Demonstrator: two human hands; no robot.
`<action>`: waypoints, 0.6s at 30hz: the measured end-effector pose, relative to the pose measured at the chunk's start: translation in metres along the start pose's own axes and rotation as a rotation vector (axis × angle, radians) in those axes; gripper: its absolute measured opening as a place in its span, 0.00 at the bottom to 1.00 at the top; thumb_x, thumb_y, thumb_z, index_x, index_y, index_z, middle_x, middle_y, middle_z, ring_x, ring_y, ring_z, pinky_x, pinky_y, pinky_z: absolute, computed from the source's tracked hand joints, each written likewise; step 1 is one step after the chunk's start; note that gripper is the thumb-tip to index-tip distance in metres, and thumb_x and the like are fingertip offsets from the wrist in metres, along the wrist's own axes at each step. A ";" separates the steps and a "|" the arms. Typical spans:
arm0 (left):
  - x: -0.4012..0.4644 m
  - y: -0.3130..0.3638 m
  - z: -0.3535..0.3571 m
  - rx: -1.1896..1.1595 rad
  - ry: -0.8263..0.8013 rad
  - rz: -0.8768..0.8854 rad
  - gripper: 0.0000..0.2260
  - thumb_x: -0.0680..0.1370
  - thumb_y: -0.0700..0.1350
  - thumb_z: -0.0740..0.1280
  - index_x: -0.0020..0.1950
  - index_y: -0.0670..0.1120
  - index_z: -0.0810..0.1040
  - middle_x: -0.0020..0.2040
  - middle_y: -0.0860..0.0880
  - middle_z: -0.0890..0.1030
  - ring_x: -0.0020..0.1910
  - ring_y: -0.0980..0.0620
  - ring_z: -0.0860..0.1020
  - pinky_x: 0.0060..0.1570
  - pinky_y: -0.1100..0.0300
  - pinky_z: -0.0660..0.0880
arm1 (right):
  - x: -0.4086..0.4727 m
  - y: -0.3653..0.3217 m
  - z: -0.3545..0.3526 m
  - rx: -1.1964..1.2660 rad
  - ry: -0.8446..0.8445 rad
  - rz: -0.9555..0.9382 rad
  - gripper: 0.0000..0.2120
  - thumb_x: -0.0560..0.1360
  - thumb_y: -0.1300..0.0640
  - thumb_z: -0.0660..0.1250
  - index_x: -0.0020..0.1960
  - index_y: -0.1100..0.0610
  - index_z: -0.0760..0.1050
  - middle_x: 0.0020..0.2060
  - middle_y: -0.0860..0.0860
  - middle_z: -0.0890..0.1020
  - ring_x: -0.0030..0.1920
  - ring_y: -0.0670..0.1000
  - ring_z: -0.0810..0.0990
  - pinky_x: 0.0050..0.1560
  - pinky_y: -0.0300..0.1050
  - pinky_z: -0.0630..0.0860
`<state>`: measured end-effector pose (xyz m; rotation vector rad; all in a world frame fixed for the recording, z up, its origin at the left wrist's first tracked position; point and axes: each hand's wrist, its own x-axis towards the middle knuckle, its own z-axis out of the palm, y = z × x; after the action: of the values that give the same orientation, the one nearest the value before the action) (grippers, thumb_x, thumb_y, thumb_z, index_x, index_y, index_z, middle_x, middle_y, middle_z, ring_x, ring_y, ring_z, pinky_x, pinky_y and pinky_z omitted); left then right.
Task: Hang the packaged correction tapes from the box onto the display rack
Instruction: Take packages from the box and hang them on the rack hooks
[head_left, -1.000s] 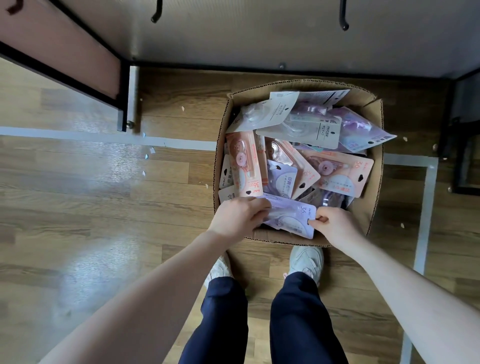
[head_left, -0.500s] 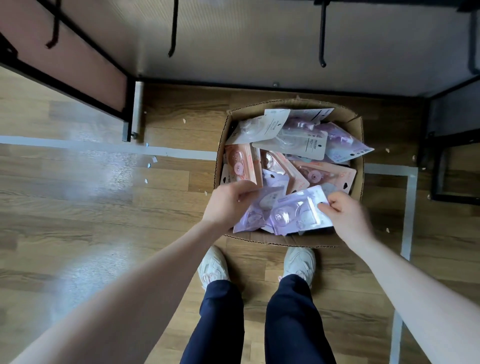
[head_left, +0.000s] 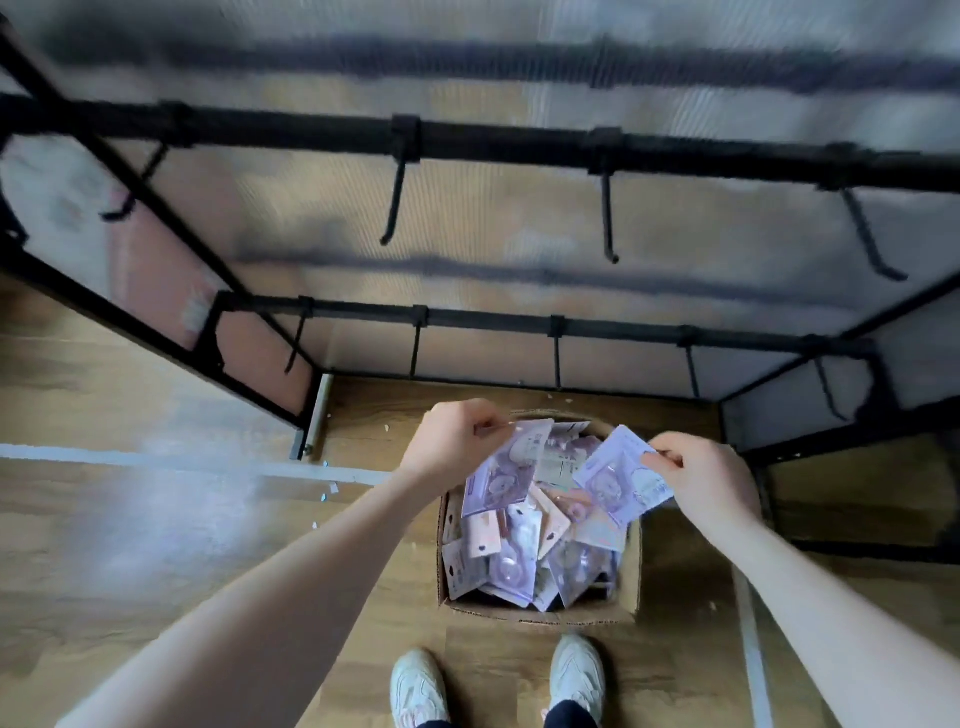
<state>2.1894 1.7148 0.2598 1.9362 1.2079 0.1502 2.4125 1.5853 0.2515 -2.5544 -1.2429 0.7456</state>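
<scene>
Shoes (head_left: 577, 674) stand on the wood floor (head_left: 156, 545) at the near edge, just before the cardboard box (head_left: 631, 582), which is heaped with packaged correction tapes (head_left: 511, 561). Above the box, the left hand (head_left: 457, 441) pinches the top corner of one purple pack (head_left: 506, 475), which hangs down and to the right from the fingertips. The right hand (head_left: 704, 480) pinches the upper right edge of a second purple pack (head_left: 621, 480), tilted to its left. The two packs are near each other but apart, both raised over the heap. Beyond them stands the display rack (head_left: 519, 145): a lower bar (head_left: 519, 322) with short black hooks, then an upper bar with longer hooks (head_left: 609, 218), blurred, with bare panel between.
</scene>
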 end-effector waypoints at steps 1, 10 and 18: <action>-0.001 0.013 -0.015 0.026 0.002 0.023 0.07 0.76 0.47 0.67 0.45 0.44 0.81 0.37 0.52 0.78 0.36 0.54 0.73 0.33 0.67 0.66 | -0.004 -0.010 -0.018 -0.012 0.009 -0.014 0.06 0.75 0.53 0.66 0.40 0.51 0.77 0.30 0.48 0.76 0.35 0.54 0.74 0.32 0.46 0.67; -0.035 0.133 -0.151 0.173 0.076 0.252 0.06 0.76 0.48 0.66 0.42 0.48 0.78 0.36 0.53 0.78 0.34 0.54 0.74 0.32 0.63 0.67 | -0.062 -0.095 -0.179 -0.071 0.155 -0.108 0.09 0.77 0.54 0.62 0.39 0.49 0.73 0.34 0.47 0.77 0.38 0.50 0.76 0.33 0.43 0.67; -0.086 0.266 -0.251 0.191 0.180 0.432 0.06 0.75 0.47 0.66 0.41 0.46 0.78 0.35 0.53 0.77 0.33 0.55 0.73 0.34 0.61 0.67 | -0.121 -0.139 -0.324 -0.094 0.343 -0.152 0.09 0.77 0.52 0.63 0.41 0.54 0.77 0.33 0.48 0.76 0.36 0.50 0.74 0.29 0.42 0.60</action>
<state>2.2046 1.7408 0.6345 2.3749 0.9237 0.4558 2.4249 1.5893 0.6240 -2.4843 -1.3578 0.2099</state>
